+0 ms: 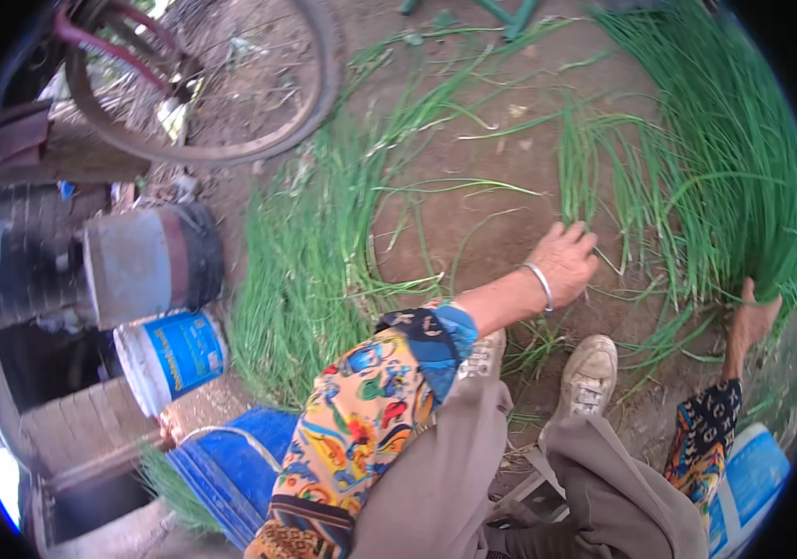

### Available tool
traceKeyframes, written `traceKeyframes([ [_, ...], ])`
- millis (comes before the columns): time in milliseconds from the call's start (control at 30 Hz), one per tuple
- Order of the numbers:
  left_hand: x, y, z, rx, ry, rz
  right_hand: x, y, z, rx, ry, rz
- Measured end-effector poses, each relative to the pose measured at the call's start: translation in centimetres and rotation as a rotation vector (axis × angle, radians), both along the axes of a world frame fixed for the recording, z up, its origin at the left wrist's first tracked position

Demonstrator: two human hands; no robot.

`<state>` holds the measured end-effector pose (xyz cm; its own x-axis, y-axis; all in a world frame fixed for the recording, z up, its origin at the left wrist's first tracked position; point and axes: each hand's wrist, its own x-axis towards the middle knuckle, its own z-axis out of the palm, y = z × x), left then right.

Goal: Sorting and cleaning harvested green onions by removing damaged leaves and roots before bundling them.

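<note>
My left hand [566, 264], with a metal bangle at the wrist, is over the dirt floor, fingers bent. Its fingertips meet the lower ends of a few long, thin chive-like stalks [577, 164]; whether they pinch them cannot be made out. At the far right, my right hand [755, 314] grips the base of a large, thick bunch of the same green stalks [727, 126], its fingers partly hidden by them. Between the hands, a loose row of stalks [671, 202] lies with pale root ends towards me. A wide heap of stalks [300, 293] spreads left of my left arm.
A bicycle wheel [231, 152] stands at upper left. Along the left are a grey bucket [129, 265], a white paint bucket with blue label [171, 356] and a blue bucket [238, 461]. A blue-and-white container [755, 475] sits at lower right. Green legs [521, 17] show at the top.
</note>
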<state>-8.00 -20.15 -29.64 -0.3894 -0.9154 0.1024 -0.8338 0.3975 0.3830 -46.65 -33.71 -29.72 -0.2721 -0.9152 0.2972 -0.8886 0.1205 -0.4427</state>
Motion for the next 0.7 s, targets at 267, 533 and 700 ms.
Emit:
traceKeyframes([
  [267, -0.7, 1.5, 1.1, 0.005, 0.116, 0.140, 6.4, 5.5, 0.8, -0.035, -0.010, 0.157],
  [533, 0.3, 2.8, 3.3, 0.509, 0.472, 0.457, 21.6, 8.6, 9.0, 0.279, -0.313, 0.618],
  [700, 0.6, 2.6, 2.1, 0.782, 0.512, 0.505, 15.5, 7.2, 7.6, 0.258, -0.448, 0.283],
])
